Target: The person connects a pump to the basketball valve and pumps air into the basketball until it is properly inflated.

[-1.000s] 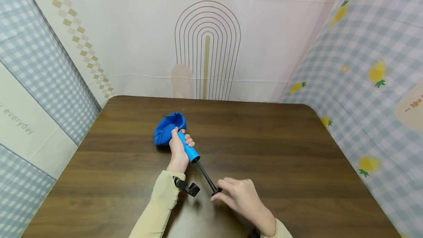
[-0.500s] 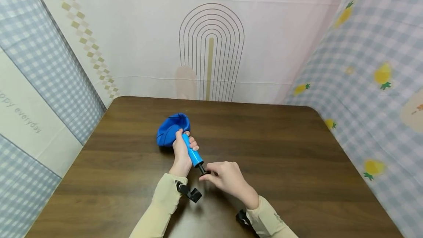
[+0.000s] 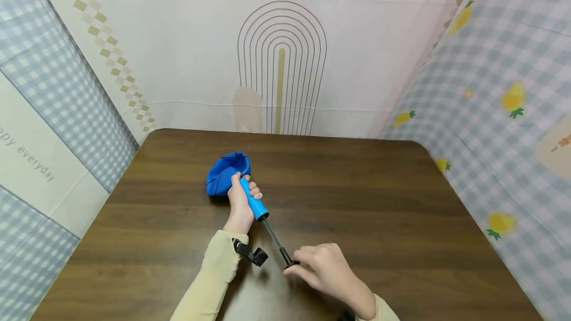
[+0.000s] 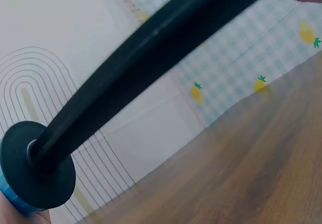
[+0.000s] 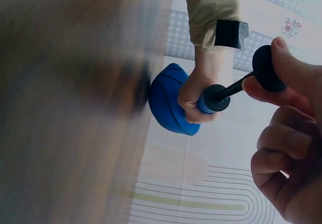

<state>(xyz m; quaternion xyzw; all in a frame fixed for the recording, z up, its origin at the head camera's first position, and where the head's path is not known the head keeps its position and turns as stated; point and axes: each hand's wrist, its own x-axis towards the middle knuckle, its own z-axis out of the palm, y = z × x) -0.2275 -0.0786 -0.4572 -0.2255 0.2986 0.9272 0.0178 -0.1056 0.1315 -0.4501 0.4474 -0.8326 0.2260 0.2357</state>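
left hand (image 3: 240, 205) grips pump (image 3: 256, 206), right hand (image 3: 329, 270) pinches handle (image 5: 263, 67); head view, unlike left wrist, shows blue ball (image 3: 223, 174).

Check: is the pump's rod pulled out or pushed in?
Pulled out: the black rod shows between the blue barrel the left hand grips and the knob the right hand pinches.

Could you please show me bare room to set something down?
The brown wooden tabletop is bare right of the right hand and left of the beige left sleeve; it is crowded around the left hand, blue cylindrical pump and dented blue ball.
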